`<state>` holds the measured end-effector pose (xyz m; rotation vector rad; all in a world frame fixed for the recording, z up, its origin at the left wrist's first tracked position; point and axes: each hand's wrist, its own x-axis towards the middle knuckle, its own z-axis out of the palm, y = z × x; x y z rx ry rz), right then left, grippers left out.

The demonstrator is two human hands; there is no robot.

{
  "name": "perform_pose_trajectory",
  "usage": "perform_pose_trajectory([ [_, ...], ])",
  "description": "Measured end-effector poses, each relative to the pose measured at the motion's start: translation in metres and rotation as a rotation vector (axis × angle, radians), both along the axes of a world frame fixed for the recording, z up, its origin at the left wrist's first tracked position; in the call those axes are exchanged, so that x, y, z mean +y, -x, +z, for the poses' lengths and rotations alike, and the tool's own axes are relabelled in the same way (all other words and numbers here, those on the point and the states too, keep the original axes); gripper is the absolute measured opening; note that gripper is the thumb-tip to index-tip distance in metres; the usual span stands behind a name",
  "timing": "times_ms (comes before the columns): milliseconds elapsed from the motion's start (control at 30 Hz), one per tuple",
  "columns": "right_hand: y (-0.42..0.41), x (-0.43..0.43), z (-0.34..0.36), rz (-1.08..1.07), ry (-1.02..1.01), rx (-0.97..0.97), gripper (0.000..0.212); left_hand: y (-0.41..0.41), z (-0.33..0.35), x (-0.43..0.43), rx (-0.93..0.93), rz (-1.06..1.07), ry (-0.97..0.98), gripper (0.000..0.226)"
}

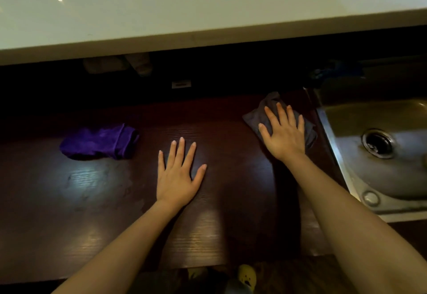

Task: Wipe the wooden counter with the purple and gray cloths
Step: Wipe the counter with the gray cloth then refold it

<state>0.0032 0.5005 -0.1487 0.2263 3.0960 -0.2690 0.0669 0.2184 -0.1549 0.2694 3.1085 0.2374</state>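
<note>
The dark wooden counter [92,201] fills the lower half of the view. A crumpled purple cloth [99,142] lies on it at the left, apart from both hands. My left hand [178,173] rests flat on the bare wood in the middle, fingers spread, holding nothing. At the right, the gray cloth [256,113] lies near the sink. My right hand [284,132] presses flat on top of it with fingers spread, covering much of the cloth.
A steel sink [388,178] with a round drain [379,142] borders the counter on the right. A white raised countertop [184,12] overhangs the dark back of the counter. Dim cloth-like items [115,64] lie under the overhang. A yellow slipper [247,275] shows below the front edge.
</note>
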Motion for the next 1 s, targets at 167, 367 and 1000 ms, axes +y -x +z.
perform_pose_trajectory([
  [167, -0.040, 0.030, 0.000, -0.072, -0.005, -0.018, 0.070, -0.001, 0.001, 0.000, 0.009, -0.005, -0.018, 0.066],
  [367, -0.100, 0.028, 0.002, -0.120, 0.009, 0.010, 0.070, -0.001, 0.001, 0.000, -0.008, -0.010, -0.017, 0.068],
  [1000, -0.218, -0.138, 0.009, -0.079, 0.042, -0.069, 0.066, 0.000, 0.002, -0.001, -0.042, -0.030, -0.041, 0.065],
])
